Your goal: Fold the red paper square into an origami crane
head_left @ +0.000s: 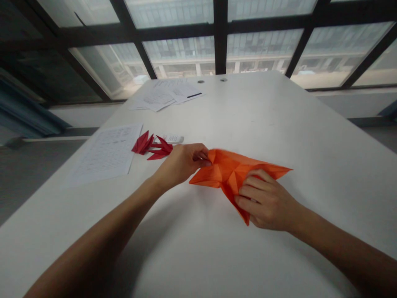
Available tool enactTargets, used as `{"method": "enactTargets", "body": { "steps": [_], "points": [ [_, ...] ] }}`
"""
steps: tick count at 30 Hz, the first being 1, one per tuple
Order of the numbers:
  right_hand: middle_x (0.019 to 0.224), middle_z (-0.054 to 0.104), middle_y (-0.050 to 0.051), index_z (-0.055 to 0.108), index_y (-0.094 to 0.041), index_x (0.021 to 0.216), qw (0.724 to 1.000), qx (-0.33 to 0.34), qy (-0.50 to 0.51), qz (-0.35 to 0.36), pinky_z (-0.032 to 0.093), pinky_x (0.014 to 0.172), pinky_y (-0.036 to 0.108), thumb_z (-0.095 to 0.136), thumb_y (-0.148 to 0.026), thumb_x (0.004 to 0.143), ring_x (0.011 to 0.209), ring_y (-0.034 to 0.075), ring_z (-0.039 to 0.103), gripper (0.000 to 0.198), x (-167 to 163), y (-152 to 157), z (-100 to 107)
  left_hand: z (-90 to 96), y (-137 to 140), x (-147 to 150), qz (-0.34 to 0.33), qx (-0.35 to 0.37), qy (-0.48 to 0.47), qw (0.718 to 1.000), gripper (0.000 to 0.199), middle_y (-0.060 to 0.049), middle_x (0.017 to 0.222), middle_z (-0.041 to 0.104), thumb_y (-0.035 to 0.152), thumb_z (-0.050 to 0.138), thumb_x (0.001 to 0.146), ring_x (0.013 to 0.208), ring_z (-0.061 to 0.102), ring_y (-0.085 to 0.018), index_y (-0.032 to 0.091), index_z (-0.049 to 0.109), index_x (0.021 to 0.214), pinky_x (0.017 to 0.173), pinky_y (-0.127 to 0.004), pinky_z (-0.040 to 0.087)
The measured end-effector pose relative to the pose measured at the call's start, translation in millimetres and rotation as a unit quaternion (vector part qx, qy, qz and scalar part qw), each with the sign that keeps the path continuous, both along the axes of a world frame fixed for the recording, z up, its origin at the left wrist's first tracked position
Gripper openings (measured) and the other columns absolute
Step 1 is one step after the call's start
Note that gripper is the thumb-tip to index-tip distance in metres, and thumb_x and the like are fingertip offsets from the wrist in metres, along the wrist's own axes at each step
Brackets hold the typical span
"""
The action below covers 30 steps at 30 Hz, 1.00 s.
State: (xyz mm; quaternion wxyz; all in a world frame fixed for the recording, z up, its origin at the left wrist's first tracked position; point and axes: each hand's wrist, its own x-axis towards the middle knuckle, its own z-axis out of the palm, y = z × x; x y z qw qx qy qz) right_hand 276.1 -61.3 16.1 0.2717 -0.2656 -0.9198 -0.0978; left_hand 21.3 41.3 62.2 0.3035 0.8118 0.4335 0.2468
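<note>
A creased sheet of orange origami paper (223,167) is held partly unfolded above the table, with pointed corners sticking out left, right and toward me. My left hand (186,161) pinches its upper left edge between thumb and fingers. On the right side, my right hand (263,198) grips the paper, its fingers curled over the inner folds and its thumb hidden beneath. Two folded red paper figures (143,143) lie just beyond my left wrist, apart from the orange sheet.
A printed sheet (108,153) lies on the white table (297,136) at the left. Behind the red figures is a small white printed packet (173,139). More papers (164,95) overlap at the far left, near two round cable holes (223,80). Dark-framed windows (220,37) rise beyond.
</note>
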Motion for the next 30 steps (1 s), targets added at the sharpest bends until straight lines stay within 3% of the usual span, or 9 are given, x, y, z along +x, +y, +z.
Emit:
{"method": "enactTargets", "body": {
  "steps": [7, 9, 13, 15, 17, 20, 23, 26, 30],
  "points": [
    [0.076, 0.065, 0.002, 0.069, -0.021, 0.081, 0.998, -0.047, -0.047, 0.001, 0.039, 0.079, 0.041, 0.056, -0.008, 0.089, 0.076, 0.021, 0.049, 0.02, -0.5, 3.0, -5.8, -16.1, 21.3, -11.9, -0.013, -0.057, -0.11, 0.992, 0.035, -0.003, 0.087, 0.074, 0.029, 0.072, 0.086, 0.082, 0.074, -0.02, 0.021, 0.062, 0.119, 0.075, -0.032, 0.06],
    [0.077, 0.066, 0.002, 0.069, -0.021, 0.085, 0.995, -0.072, -0.074, 0.003, 0.038, 0.08, 0.041, 0.057, -0.011, 0.092, 0.077, 0.021, 0.05, 0.017, -0.5, 3.0, -9.0, -23.9, 27.1, -14.7, 0.019, -0.055, -0.073, 0.996, 0.035, -0.005, 0.095, 0.073, 0.028, 0.065, 0.09, 0.082, 0.074, -0.02, 0.02, 0.057, 0.123, 0.07, -0.031, 0.06],
    [0.09, 0.07, 0.002, 0.071, -0.022, 0.097, 0.982, -0.145, -0.121, 0.009, 0.037, 0.083, 0.039, 0.058, -0.014, 0.096, 0.085, 0.021, 0.054, 0.015, -1.8, 1.6, -12.2, -38.6, 27.0, -13.0, 0.08, 0.018, 0.058, 0.995, 0.038, -0.004, 0.094, 0.072, 0.014, 0.064, 0.084, 0.08, 0.073, -0.021, 0.018, 0.056, 0.121, 0.071, -0.033, 0.06],
    [0.094, 0.069, 0.003, 0.07, -0.021, 0.098, 0.976, -0.176, -0.13, 0.001, 0.038, 0.085, 0.04, 0.059, -0.016, 0.094, 0.088, 0.022, 0.054, 0.012, -3.3, 0.2, -10.5, -42.8, 19.7, -7.8, 0.102, 0.071, 0.07, 0.99, 0.043, -0.009, 0.11, 0.069, 0.008, 0.064, 0.081, 0.1, 0.071, -0.026, 0.018, 0.055, 0.122, 0.087, -0.04, 0.059],
    [0.095, 0.069, 0.004, 0.069, -0.02, 0.094, 0.971, -0.206, -0.125, -0.012, 0.039, 0.088, 0.041, 0.062, -0.021, 0.093, 0.09, 0.023, 0.055, 0.007, -5.4, -1.5, -7.1, -44.2, 8.8, -0.8, 0.08, 0.167, 0.108, 0.977, 0.027, -0.01, 0.113, 0.067, 0.006, 0.057, 0.087, 0.11, 0.068, -0.027, 0.02, 0.057, 0.11, 0.096, -0.042, 0.055],
    [0.096, 0.069, 0.005, 0.069, -0.021, 0.091, 0.962, -0.251, -0.102, -0.033, 0.041, 0.09, 0.042, 0.062, -0.034, 0.097, 0.093, 0.024, 0.056, 0.016, -9.1, -3.9, -3.7, -43.6, -8.9, 11.0, 0.083, 0.244, 0.114, 0.959, 0.018, -0.004, 0.099, 0.067, 0.01, 0.056, 0.091, 0.092, 0.072, -0.022, 0.022, 0.053, 0.105, 0.082, -0.036, 0.058],
    [0.105, 0.071, 0.008, 0.07, -0.017, 0.116, 0.96, -0.259, -0.077, -0.07, 0.043, 0.092, 0.044, 0.053, -0.04, 0.104, 0.097, 0.026, 0.059, 0.031, -13.5, -5.5, -6.3, -45.6, -21.3, 21.9, 0.116, 0.167, 0.01, 0.979, 0.045, -0.002, 0.114, 0.066, 0.014, 0.062, 0.089, 0.076, 0.072, -0.014, 0.025, 0.042, 0.128, 0.068, -0.028, 0.058],
    [0.117, 0.07, 0.014, 0.053, -0.009, 0.146, 0.962, -0.243, -0.064, -0.104, 0.044, 0.097, 0.047, 0.052, -0.041, 0.105, 0.104, 0.028, 0.06, 0.052, -17.8, -7.1, -11.9, -51.3, -24.8, 27.7, 0.082, 0.084, -0.05, 0.992, 0.051, -0.005, 0.12, 0.065, 0.015, 0.064, 0.088, 0.09, 0.074, -0.015, 0.025, 0.037, 0.13, 0.077, -0.029, 0.061],
    [0.116, 0.067, 0.012, 0.061, -0.022, 0.14, 0.957, -0.255, -0.091, -0.103, 0.046, 0.097, 0.05, 0.056, -0.052, 0.101, 0.108, 0.032, 0.059, 0.05, -21.5, -10.9, -15.1, -53.9, -17.8, 21.9, -0.075, 0.096, 0.088, 0.989, 0.048, -0.012, 0.135, 0.065, 0.022, 0.067, 0.09, 0.129, 0.062, -0.028, 0.022, 0.049, 0.134, 0.113, -0.047, 0.05]
  ]
}}
